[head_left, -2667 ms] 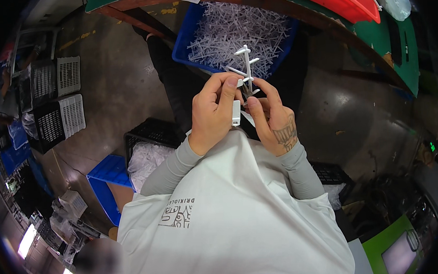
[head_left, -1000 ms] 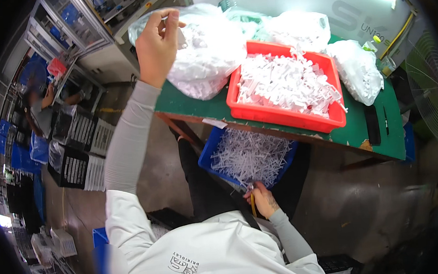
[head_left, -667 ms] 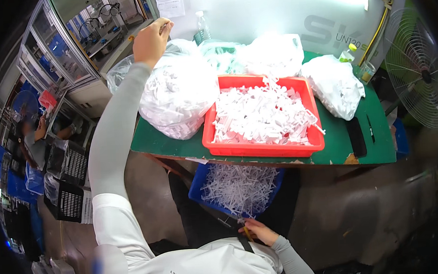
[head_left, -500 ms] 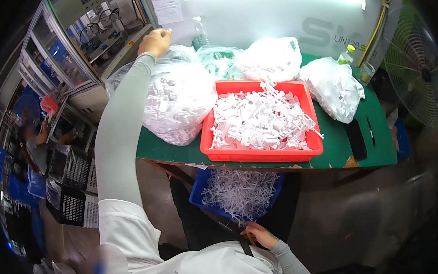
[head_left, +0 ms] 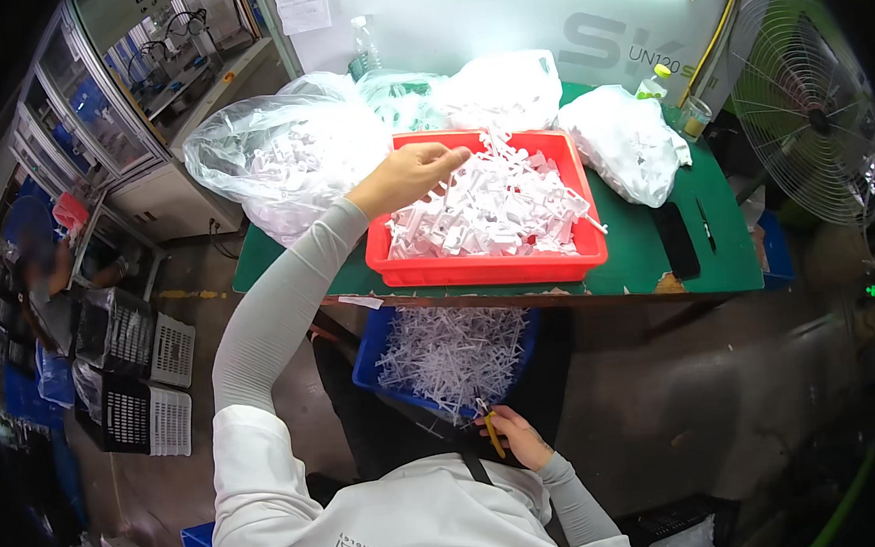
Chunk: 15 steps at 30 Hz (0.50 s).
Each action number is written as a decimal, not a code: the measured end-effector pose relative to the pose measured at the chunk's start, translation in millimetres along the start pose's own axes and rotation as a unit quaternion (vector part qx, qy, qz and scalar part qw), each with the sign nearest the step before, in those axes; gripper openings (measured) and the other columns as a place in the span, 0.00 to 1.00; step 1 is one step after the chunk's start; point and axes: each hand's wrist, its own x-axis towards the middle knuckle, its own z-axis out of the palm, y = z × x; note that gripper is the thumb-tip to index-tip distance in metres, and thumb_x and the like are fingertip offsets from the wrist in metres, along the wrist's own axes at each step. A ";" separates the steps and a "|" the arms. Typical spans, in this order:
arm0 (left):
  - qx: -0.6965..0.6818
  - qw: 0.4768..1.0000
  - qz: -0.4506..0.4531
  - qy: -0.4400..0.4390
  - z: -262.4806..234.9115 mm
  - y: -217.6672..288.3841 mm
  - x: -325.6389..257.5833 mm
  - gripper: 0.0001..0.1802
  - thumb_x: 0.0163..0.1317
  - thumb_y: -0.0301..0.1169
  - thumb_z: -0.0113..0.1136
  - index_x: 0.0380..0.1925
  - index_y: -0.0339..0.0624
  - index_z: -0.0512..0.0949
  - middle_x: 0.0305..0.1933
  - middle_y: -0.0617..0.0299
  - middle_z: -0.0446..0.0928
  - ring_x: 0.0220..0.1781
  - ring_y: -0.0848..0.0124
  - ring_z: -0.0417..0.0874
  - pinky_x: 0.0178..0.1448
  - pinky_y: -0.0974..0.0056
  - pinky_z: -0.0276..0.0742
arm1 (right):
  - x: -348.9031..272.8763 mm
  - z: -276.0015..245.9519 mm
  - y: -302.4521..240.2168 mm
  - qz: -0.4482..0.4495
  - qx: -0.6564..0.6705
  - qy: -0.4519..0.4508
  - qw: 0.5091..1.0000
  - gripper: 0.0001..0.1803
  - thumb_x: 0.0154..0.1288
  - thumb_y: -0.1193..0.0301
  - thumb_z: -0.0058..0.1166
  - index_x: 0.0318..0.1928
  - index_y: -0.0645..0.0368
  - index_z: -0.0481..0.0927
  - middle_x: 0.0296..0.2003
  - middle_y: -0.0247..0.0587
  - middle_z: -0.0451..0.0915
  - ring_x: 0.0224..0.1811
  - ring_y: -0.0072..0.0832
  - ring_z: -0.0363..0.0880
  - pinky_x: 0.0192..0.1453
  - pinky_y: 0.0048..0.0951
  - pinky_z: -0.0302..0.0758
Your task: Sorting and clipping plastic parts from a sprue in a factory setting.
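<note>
My left hand [head_left: 412, 177] reaches over the left part of a red tray [head_left: 487, 268], fingers stretched forward above a heap of small white plastic parts [head_left: 494, 210]. I see nothing held in it. Low in front of my body, my right hand [head_left: 520, 437] grips a pair of cutting pliers with yellow handles [head_left: 494, 437], their jaws pointing up at the near rim of a blue bin [head_left: 365, 363]. Thin white plastic sprues [head_left: 452, 353] fill that bin, which sits between my legs below the table edge.
A green table [head_left: 627, 257] carries clear bags of white parts [head_left: 300, 162], a white bag [head_left: 625, 147], a black phone [head_left: 674, 241], a pen [head_left: 705, 225] and bottles [head_left: 365, 45]. A fan [head_left: 817, 120] stands at the right. Stacked crates [head_left: 126, 418] are on the floor at left.
My left hand has come back from above the left bag and moved right and nearer, over the red tray. The view has shifted a little. My right hand keeps the pliers low.
</note>
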 end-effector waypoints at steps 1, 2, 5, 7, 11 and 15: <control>0.014 1.000 -0.021 0.002 2.8 3.5 -6.3 0.19 0.67 0.40 0.57 0.46 0.35 0.82 0.37 0.52 0.84 0.39 0.66 0.86 0.47 0.64 0.81 | -2.9 1.0 4.3 -0.013 -0.012 0.025 1.000 0.27 0.76 0.58 0.42 0.67 0.60 0.63 0.58 0.39 0.78 0.58 0.30 0.76 0.65 0.39 0.69; 0.162 0.978 0.127 0.025 2.6 -15.4 -16.9 0.16 0.66 0.38 0.59 0.45 0.36 0.82 0.36 0.52 0.83 0.38 0.70 0.85 0.44 0.65 0.80 | -5.1 4.2 6.0 -0.018 -0.020 0.022 0.999 0.27 0.76 0.58 0.42 0.67 0.60 0.63 0.58 0.39 0.78 0.58 0.30 0.76 0.65 0.39 0.69; 0.023 0.983 0.097 0.155 2.9 -22.1 -18.0 0.11 0.65 0.31 0.62 0.44 0.38 0.83 0.35 0.54 0.85 0.36 0.69 0.86 0.41 0.66 0.80 | -8.2 9.9 4.7 -0.002 0.018 0.064 0.998 0.26 0.76 0.58 0.42 0.66 0.59 0.65 0.56 0.40 0.79 0.57 0.31 0.77 0.63 0.39 0.71; -0.011 0.960 0.120 0.252 -5.2 -9.1 -32.2 0.10 0.68 0.24 0.57 0.46 0.38 0.82 0.38 0.57 0.85 0.39 0.74 0.85 0.45 0.69 0.80 | -17.7 19.3 3.5 -0.011 0.028 0.069 0.997 0.25 0.75 0.58 0.43 0.64 0.59 0.68 0.55 0.42 0.80 0.56 0.33 0.78 0.62 0.39 0.72; 0.040 0.921 0.191 0.336 -2.4 7.5 -68.2 0.10 0.68 0.26 0.59 0.47 0.39 0.82 0.40 0.58 0.86 0.41 0.74 0.86 0.45 0.69 0.79 | -21.9 27.6 -10.8 -0.069 0.019 0.061 0.996 0.22 0.75 0.60 0.42 0.62 0.59 0.71 0.53 0.41 0.80 0.54 0.32 0.79 0.60 0.35 0.74; -0.122 0.937 0.169 0.282 30.9 23.4 -113.3 0.10 0.67 0.25 0.61 0.47 0.39 0.83 0.41 0.61 0.86 0.42 0.78 0.84 0.48 0.71 0.78 | -25.0 39.1 -39.5 -0.183 0.088 0.039 0.978 0.18 0.72 0.68 0.53 0.58 0.60 0.71 0.50 0.38 0.79 0.48 0.25 0.77 0.53 0.28 0.74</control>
